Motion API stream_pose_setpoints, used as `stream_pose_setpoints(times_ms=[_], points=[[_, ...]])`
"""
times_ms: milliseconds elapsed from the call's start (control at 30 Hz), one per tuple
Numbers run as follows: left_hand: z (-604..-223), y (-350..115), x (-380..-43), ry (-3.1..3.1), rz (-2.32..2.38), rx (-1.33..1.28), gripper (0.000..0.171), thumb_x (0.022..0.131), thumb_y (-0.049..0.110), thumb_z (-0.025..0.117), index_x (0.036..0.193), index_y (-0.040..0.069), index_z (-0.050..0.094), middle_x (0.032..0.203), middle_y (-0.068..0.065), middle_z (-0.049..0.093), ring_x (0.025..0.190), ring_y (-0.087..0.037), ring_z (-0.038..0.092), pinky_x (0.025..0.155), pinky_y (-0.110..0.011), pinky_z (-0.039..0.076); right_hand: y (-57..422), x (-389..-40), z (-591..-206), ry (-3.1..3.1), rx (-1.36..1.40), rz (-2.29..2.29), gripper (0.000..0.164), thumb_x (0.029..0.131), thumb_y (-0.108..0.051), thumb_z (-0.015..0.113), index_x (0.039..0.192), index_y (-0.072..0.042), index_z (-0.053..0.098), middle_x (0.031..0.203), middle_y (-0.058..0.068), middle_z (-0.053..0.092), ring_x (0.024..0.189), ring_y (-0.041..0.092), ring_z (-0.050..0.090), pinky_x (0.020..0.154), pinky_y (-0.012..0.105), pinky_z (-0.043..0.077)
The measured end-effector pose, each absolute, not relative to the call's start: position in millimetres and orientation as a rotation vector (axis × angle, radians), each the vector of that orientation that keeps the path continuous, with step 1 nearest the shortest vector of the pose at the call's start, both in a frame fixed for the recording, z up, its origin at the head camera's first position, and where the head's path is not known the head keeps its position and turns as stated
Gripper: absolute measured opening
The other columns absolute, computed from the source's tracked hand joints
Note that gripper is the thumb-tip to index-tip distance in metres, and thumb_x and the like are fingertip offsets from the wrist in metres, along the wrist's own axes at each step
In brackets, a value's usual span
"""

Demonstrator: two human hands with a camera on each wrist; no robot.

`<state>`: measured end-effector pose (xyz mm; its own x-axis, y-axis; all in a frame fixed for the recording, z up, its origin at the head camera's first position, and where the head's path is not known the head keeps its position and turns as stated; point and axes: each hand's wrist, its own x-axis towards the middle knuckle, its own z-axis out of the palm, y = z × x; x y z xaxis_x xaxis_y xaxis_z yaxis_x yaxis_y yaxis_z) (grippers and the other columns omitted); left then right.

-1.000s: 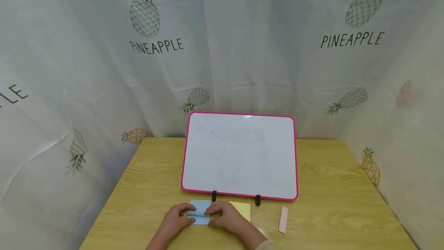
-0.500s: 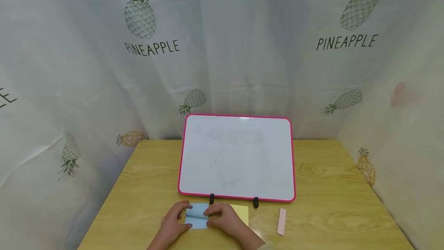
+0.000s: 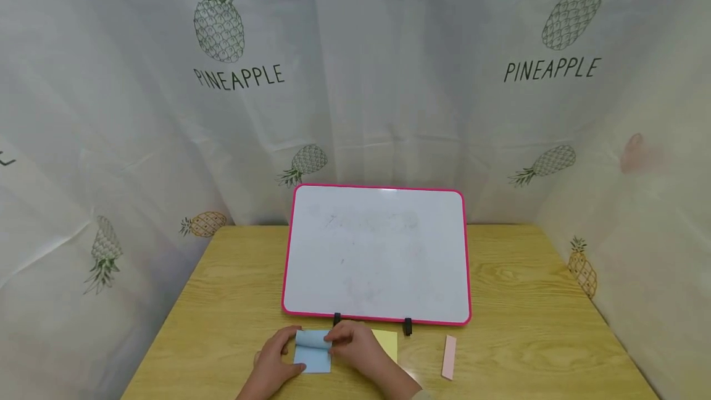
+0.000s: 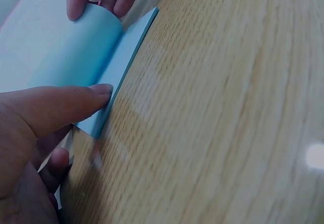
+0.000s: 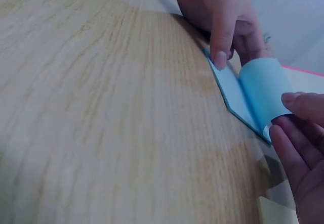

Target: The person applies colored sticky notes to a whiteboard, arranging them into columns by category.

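A pad of blue sticky notes [image 3: 313, 360] lies on the table, its top sheet [image 3: 313, 339] curled up and away from the near edge. My left hand [image 3: 270, 362] grips the pad's left side, the thumb on the near corner and a finger at the far edge. In the left wrist view, that thumb [image 4: 76, 105] presses on the pad's exposed face. On the pad's other side, my right hand [image 3: 361, 347] pinches the right end of the curled sheet between thumb and fingers, as the right wrist view shows. Part of the roll's far side is hidden.
Partly under my right forearm lies a yellow sticky note pad [image 3: 389, 343]. A narrow pink pad [image 3: 449, 357] sits further right. Behind them a pink-framed whiteboard [image 3: 378, 255] leans on black feet [image 3: 408, 326]. Printed curtains [image 3: 378, 79] surround the wooden table [image 3: 516, 301].
The top sheet has curled further towards the pad's far edge, baring more of the sheet below. My right hand has moved slightly away with it. The head view has shifted a little.
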<state>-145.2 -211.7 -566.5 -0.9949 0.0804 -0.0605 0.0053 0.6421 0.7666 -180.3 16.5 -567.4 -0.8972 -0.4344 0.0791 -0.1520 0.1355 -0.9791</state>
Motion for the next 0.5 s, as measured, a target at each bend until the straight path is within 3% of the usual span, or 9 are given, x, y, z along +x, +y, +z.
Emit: stream_pose_setpoints(times_ms=[100,267,500], points=[[-565,-209,-145,2.810,1.246,0.024,0.067,0.065,0.018,0.090,0.125,0.016,0.061,0.115,0.001,0.057,0.084,-0.011,0.043,0.071,-0.037,0.024,15,-184,-564,2.238,-0.525,-1.824,0.016,0.075,0.006,0.078,0.088,-0.003,0.077,0.088,-0.004,0.069,0.076,0.005,0.062,0.067,0.022,0.053],[-565,-205,-144,2.871,1.204,-0.045,0.058,0.071,0.021,0.086,0.123,0.015,0.061,0.108,0.004,0.058,0.081,-0.009,0.043,0.069,-0.036,0.024,11,-188,-560,2.307,-0.453,-1.765,0.014,0.074,0.003,0.080,0.085,-0.006,0.078,0.081,-0.006,0.068,0.070,0.004,0.062,0.062,0.022,0.053],[-566,-201,-146,2.867,1.177,-0.133,0.057,0.072,0.019,0.086,0.121,0.011,0.056,0.085,0.004,0.048,0.076,-0.013,0.041,0.068,-0.038,0.023,9,-191,-553,2.339,-0.464,-1.789,0.015,0.074,0.007,0.079,0.084,-0.004,0.078,0.082,-0.003,0.068,0.069,0.004,0.060,0.061,0.021,0.052]])
